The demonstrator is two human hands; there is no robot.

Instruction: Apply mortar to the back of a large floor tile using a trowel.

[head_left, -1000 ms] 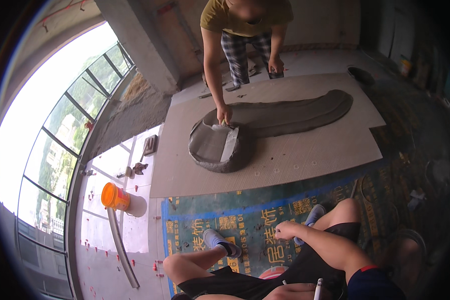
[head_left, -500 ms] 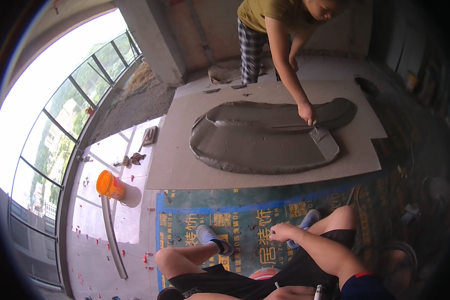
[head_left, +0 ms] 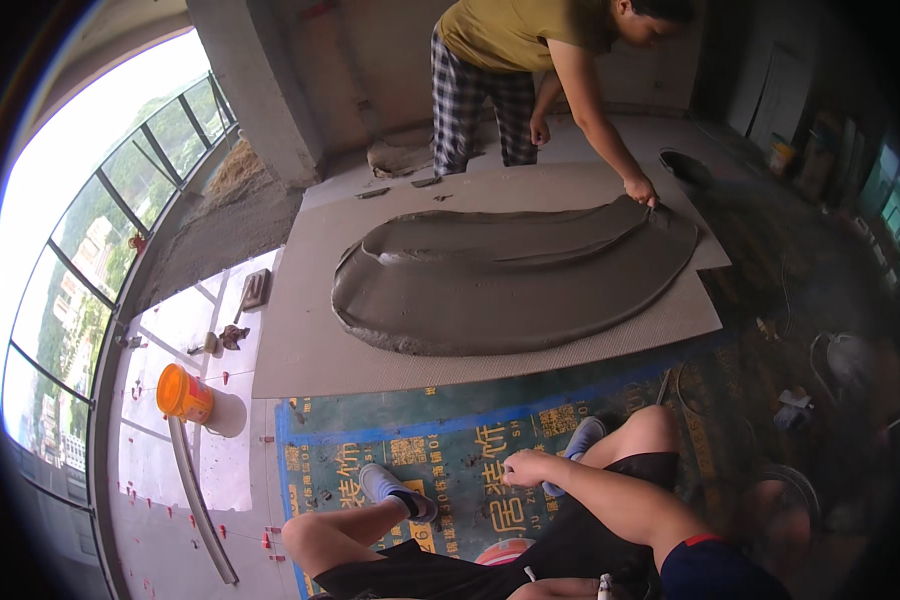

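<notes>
My right hand (head_left: pixel 526 467) hangs over my right thigh with its fingers curled. Whatever they hold, if anything, is too small to make out. At the lower edge, my left hand (head_left: pixel 562 590) is partly cut off. A thin white stick (head_left: pixel 530 574) pokes up from it, and a small white object (head_left: pixel 605 586) stands beside it. Across from me, a person bends over a large grey board (head_left: pixel 300 340), gripping a flat trowel (head_left: pixel 660 217) at the right end of a wide layer of wet grey mortar (head_left: pixel 510 290). Both my hands are apart from the mortar.
At left, an orange bucket (head_left: pixel 185 393) stands on pale tiles by a long metal strip (head_left: pixel 202 505). A float (head_left: pixel 256 289) lies beyond it. Green printed sheeting (head_left: pixel 370 435) covers the floor at my feet. A dark pan (head_left: pixel 685 168) sits behind the board.
The other person's trowel has moved to the far right end of the mortar, smoothing its near part. The whole view has shifted slightly; my hands keep their poses.
</notes>
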